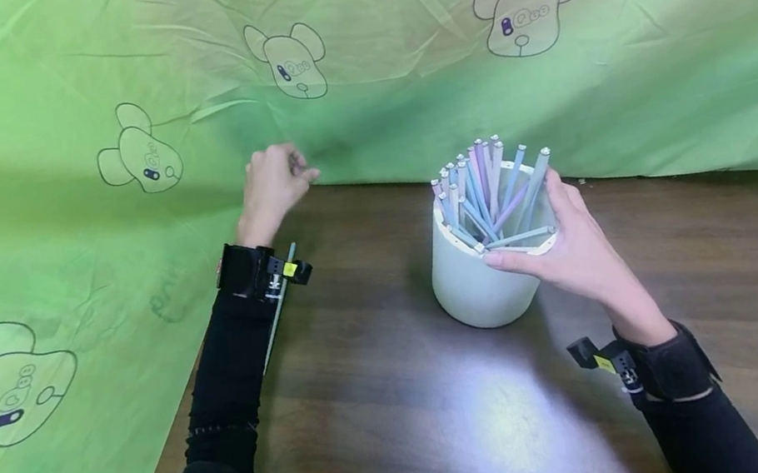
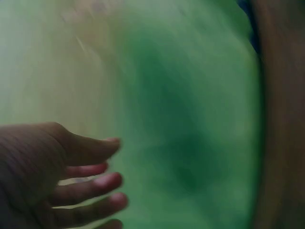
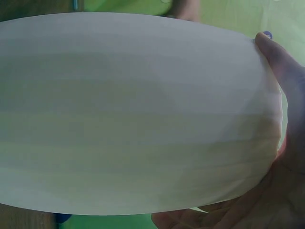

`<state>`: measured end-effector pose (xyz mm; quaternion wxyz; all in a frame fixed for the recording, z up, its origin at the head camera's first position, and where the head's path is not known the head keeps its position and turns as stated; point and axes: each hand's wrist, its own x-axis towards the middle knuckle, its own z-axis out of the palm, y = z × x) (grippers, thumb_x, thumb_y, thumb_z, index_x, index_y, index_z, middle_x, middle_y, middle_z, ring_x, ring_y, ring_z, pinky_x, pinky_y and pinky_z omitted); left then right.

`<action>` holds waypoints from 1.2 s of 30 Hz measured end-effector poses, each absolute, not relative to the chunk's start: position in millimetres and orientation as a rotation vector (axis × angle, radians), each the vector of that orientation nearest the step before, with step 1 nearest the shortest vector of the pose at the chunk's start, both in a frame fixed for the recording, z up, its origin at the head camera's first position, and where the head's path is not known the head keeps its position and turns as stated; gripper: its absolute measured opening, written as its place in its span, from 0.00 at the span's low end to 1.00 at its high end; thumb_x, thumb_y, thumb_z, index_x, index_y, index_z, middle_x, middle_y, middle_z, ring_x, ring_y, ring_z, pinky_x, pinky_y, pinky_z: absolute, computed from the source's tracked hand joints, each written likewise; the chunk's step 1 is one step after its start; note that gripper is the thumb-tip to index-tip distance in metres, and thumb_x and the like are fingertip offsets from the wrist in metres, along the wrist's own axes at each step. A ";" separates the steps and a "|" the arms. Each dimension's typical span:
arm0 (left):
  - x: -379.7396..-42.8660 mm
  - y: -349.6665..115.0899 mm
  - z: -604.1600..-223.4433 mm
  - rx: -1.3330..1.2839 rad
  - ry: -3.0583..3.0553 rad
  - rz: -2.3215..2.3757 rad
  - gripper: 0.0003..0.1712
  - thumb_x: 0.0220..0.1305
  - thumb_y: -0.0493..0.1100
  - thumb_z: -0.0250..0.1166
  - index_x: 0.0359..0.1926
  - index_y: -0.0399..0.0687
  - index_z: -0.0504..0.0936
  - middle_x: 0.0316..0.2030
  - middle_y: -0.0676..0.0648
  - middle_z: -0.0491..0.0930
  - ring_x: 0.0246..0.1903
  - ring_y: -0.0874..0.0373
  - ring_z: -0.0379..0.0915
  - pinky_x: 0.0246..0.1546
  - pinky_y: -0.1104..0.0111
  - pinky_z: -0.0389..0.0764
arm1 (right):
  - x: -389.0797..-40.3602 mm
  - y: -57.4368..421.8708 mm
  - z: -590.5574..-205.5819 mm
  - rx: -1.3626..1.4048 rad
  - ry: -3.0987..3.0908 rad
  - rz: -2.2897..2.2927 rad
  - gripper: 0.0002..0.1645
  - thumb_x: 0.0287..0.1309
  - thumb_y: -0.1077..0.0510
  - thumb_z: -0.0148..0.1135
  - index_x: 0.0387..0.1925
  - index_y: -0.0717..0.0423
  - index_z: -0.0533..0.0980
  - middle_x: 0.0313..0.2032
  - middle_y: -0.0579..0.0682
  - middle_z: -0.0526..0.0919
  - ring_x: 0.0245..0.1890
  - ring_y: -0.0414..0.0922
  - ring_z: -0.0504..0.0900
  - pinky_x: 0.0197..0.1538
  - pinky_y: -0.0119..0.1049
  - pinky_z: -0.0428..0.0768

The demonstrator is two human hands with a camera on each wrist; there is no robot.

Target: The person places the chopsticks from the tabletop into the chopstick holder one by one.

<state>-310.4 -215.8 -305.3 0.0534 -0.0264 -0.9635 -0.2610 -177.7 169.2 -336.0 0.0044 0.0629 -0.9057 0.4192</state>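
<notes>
On the wooden table stands a white round container (image 1: 484, 294) full of slim pastel sticks (image 1: 486, 175), blue, lilac and pink, with small pale tips. My right hand (image 1: 581, 243) grips it at the right, thumb on the near rim and fingers round the far side. In the right wrist view the container's wall (image 3: 138, 114) covers most of the picture. Away to the left, my left hand (image 1: 274, 183) hangs above the table's far edge, holding nothing. Its fingers (image 2: 88, 195) look relaxed and spread in the left wrist view, which is blurred.
A thin pale blue stick (image 1: 273, 327) lies by the table's left edge, partly behind the left forearm. Green cloth (image 1: 399, 131) printed with bear heads hangs along the back and left. Glare marks the brown tabletop (image 1: 381, 422) in front of the container.
</notes>
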 end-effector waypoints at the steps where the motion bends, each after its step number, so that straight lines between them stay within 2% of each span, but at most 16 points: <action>1: -313.8 -223.4 -313.1 -0.051 -2.981 -0.779 0.17 0.65 0.45 0.70 0.48 0.36 0.82 0.47 0.36 0.86 0.40 0.47 0.81 0.49 0.57 0.83 | -177.6 169.5 -336.2 0.195 -2.837 1.313 0.79 0.40 0.37 0.82 0.79 0.25 0.35 0.78 0.59 0.52 0.74 0.60 0.58 0.69 0.69 0.62; 7: -324.8 -258.2 -365.8 0.103 -3.207 -0.682 0.14 0.63 0.47 0.72 0.37 0.39 0.83 0.43 0.39 0.85 0.36 0.50 0.76 0.44 0.58 0.79 | -177.4 167.9 -337.2 0.205 -2.829 1.323 0.78 0.40 0.36 0.82 0.79 0.22 0.35 0.78 0.58 0.52 0.75 0.59 0.58 0.69 0.70 0.62; 12: -327.3 -271.5 -393.4 0.142 -3.244 -0.661 0.16 0.60 0.48 0.75 0.28 0.41 0.81 0.30 0.46 0.81 0.33 0.51 0.73 0.40 0.59 0.77 | -177.7 167.2 -337.8 0.214 -2.806 1.324 0.77 0.39 0.36 0.82 0.78 0.20 0.37 0.77 0.58 0.53 0.74 0.58 0.58 0.69 0.69 0.62; 15: -328.1 -274.5 -403.6 0.198 -3.285 -0.696 0.18 0.60 0.48 0.75 0.24 0.43 0.77 0.22 0.50 0.75 0.27 0.54 0.70 0.34 0.62 0.74 | -177.5 168.2 -338.0 0.209 -2.813 1.324 0.77 0.40 0.36 0.82 0.79 0.23 0.36 0.78 0.58 0.52 0.75 0.59 0.57 0.69 0.70 0.61; 17: -328.4 -275.5 -410.4 0.224 -3.310 -0.707 0.19 0.59 0.49 0.75 0.23 0.44 0.76 0.21 0.51 0.74 0.25 0.54 0.69 0.31 0.64 0.72 | -177.9 169.1 -338.4 0.202 -2.824 1.322 0.78 0.40 0.37 0.82 0.79 0.25 0.35 0.79 0.58 0.50 0.76 0.59 0.56 0.70 0.70 0.61; 21: -328.4 -276.8 -424.1 0.235 -3.291 -0.703 0.19 0.58 0.47 0.76 0.23 0.43 0.78 0.22 0.49 0.76 0.29 0.50 0.71 0.33 0.63 0.73 | -178.4 169.7 -338.8 0.192 -2.837 1.316 0.79 0.40 0.36 0.82 0.80 0.27 0.34 0.80 0.58 0.49 0.76 0.60 0.55 0.71 0.70 0.60; 24: -326.7 -278.3 -428.9 0.236 -3.252 -0.688 0.17 0.57 0.46 0.77 0.25 0.41 0.79 0.26 0.47 0.76 0.36 0.45 0.73 0.39 0.59 0.75 | -177.8 168.7 -338.8 0.195 -2.835 1.313 0.78 0.41 0.35 0.81 0.79 0.26 0.34 0.80 0.57 0.49 0.76 0.59 0.55 0.71 0.71 0.60; 28: -325.6 -279.8 -430.1 0.262 -3.234 -0.710 0.16 0.56 0.45 0.78 0.26 0.41 0.80 0.30 0.45 0.76 0.38 0.45 0.73 0.41 0.58 0.77 | -177.8 167.7 -339.0 0.201 -2.823 1.313 0.77 0.40 0.34 0.81 0.79 0.23 0.35 0.79 0.56 0.50 0.76 0.58 0.56 0.70 0.70 0.60; 33: -327.0 -279.9 -431.1 0.290 -3.231 -0.794 0.13 0.54 0.43 0.79 0.30 0.39 0.83 0.26 0.45 0.83 0.32 0.47 0.81 0.34 0.64 0.77 | -177.6 167.5 -338.9 0.201 -2.811 1.314 0.76 0.40 0.34 0.81 0.78 0.20 0.36 0.78 0.57 0.52 0.75 0.58 0.57 0.69 0.70 0.61; 36: -328.2 -278.9 -431.3 0.311 -3.230 -0.828 0.12 0.54 0.40 0.78 0.33 0.38 0.85 0.28 0.42 0.87 0.31 0.47 0.85 0.30 0.68 0.78 | -177.0 167.4 -338.6 0.199 -2.815 1.314 0.77 0.40 0.34 0.81 0.78 0.20 0.36 0.78 0.57 0.52 0.75 0.58 0.57 0.70 0.70 0.61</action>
